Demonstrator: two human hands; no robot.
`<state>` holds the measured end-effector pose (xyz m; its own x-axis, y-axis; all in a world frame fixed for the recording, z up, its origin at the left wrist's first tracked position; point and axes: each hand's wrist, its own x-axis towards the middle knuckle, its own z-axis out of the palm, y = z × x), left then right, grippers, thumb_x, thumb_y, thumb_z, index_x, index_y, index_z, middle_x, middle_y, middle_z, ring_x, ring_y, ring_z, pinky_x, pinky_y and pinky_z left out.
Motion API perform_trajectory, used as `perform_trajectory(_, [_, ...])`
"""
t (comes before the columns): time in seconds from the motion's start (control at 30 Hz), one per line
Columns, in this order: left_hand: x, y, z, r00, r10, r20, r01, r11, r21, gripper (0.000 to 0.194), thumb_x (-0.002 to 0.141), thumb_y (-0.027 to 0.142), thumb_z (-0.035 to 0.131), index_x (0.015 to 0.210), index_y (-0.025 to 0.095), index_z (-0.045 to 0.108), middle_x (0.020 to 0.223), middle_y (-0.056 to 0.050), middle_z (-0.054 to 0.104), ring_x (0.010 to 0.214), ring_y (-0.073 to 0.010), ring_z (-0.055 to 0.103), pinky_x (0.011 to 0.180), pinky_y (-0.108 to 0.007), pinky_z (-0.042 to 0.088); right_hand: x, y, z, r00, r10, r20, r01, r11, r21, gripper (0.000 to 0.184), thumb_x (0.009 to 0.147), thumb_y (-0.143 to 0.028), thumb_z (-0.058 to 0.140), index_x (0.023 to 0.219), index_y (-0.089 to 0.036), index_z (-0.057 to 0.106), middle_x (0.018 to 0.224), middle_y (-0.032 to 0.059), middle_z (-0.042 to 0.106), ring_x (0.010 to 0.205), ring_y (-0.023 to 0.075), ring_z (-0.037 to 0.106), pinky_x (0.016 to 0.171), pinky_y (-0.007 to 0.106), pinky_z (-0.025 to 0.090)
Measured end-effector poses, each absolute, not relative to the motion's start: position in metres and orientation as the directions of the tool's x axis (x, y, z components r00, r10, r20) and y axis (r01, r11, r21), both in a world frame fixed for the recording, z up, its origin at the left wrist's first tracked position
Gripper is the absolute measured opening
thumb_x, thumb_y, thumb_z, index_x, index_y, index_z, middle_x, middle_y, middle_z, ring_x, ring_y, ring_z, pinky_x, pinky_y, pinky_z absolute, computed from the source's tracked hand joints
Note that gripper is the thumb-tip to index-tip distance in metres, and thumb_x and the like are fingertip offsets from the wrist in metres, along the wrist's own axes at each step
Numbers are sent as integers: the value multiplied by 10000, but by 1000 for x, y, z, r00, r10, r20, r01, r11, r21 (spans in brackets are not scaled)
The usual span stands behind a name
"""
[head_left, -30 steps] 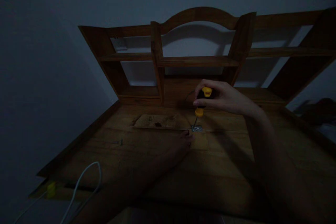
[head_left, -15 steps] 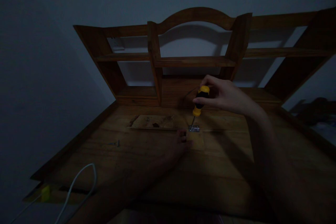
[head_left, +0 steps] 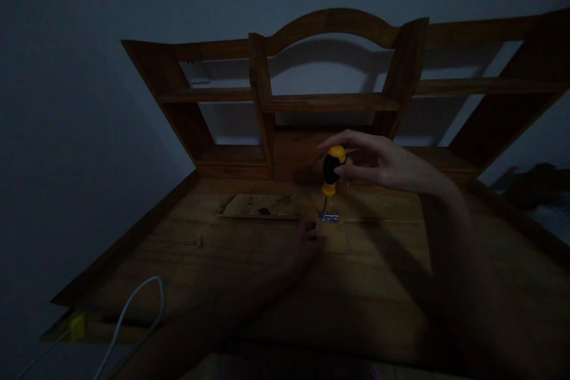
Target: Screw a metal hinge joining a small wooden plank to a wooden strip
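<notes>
My right hand (head_left: 378,160) has its thumb against the handle of a yellow-and-black screwdriver (head_left: 333,167), with the fingers loosely behind and above it. The screwdriver leans slightly, and its shaft runs down to a small metal hinge (head_left: 329,217) on the wooden desktop. Just below the hinge lies a small pale wooden piece (head_left: 337,240). My left hand (head_left: 307,243) rests low at that piece's left edge, fingers curled and thumb across it. Dim light blurs the exact finger contact.
A wooden shelf unit (head_left: 329,104) stands at the desk's back. Left of the hinge is a rough, damaged wood strip (head_left: 258,205). Small metal screws (head_left: 198,242) lie on the left of the desktop. A white cable (head_left: 120,323) loops at the front left, near a yellow object (head_left: 77,328).
The screwdriver handle has tipped a little left and more upright. My right fingers have loosened and spread around it. My left hand stays nearly in place.
</notes>
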<state>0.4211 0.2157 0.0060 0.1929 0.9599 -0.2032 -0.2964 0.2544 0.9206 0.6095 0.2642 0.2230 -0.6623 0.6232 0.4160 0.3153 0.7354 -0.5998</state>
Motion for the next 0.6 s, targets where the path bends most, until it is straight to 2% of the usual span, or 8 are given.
perform_trajectory(0.1, [420,215,6,207,958,-197,-302,254,919,564,679,274,816,1133,212,488,1073,-101,708,928,-253,709,767,-350,558,604,264,220,-631,620,466,338,761,-554,457,860,-444,688,1283,-299,590,1135,20,659,851,194,620,696,304,504])
perform_trajectory(0.27, [420,216,4,207,958,-201,-316,260,913,560,686,271,822,1130,221,485,1058,-87,708,893,-235,712,747,-340,563,594,267,215,-593,611,524,393,788,-474,283,874,-450,671,1066,-248,624,1006,19,658,816,186,600,693,300,473])
perform_trajectory(0.43, [420,217,3,218,953,-210,-327,274,904,573,686,257,822,1138,224,472,1068,-89,714,912,-246,713,757,-348,565,589,275,209,-498,604,623,429,795,-429,348,825,-461,728,1046,-234,585,971,13,642,821,185,586,708,299,451])
perform_trajectory(0.5, [419,217,3,220,955,-201,-323,266,908,556,705,258,808,1146,223,471,1074,-90,713,922,-249,712,759,-348,563,590,275,210,-526,605,598,408,796,-447,333,829,-473,720,1034,-237,605,995,17,651,844,193,599,724,306,462])
perform_trajectory(0.6, [419,217,2,212,960,-185,-315,246,917,539,703,251,805,1135,218,484,1099,-100,706,942,-254,708,783,-358,558,598,271,216,-619,638,458,375,752,-542,314,849,-456,692,1088,-262,632,1015,16,661,820,191,622,682,302,484])
